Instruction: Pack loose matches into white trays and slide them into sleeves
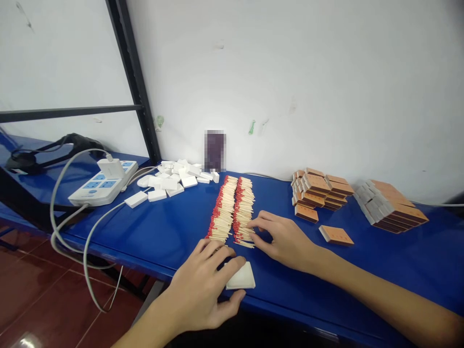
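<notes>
Two long rows of red-tipped matchsticks lie on the blue table. My right hand rests at the near end of the right row, fingertips pinched together on a few matchsticks there. My left hand sits near the table's front edge, with its fingers and thumb gripping a small white inner tray.
A pile of white inner trays lies at the back left. Orange matchbox sleeves are stacked at the back right, one sleeve lying loose, with a further stack beyond. A power strip with cables sits at the left.
</notes>
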`<state>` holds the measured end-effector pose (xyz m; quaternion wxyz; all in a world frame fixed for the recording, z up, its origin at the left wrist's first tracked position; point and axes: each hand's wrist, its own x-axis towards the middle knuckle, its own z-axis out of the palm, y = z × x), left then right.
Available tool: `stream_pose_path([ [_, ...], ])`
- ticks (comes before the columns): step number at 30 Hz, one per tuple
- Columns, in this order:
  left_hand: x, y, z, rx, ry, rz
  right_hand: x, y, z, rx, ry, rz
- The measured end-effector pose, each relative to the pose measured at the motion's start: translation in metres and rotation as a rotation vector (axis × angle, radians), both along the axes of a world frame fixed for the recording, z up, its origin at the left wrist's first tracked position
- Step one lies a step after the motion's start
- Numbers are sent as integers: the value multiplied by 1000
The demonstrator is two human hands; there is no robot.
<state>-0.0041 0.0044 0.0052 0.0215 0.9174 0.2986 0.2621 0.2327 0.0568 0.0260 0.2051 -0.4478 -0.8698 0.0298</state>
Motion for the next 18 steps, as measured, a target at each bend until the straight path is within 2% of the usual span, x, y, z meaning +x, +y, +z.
stream_pose_path([
  [10, 1, 0, 0, 13, -2, -2, -1, -8, 2, 3, -8, 37],
  [18, 0, 0, 0, 32, -19, -14, -1, -18, 0, 72, 84, 152],
])
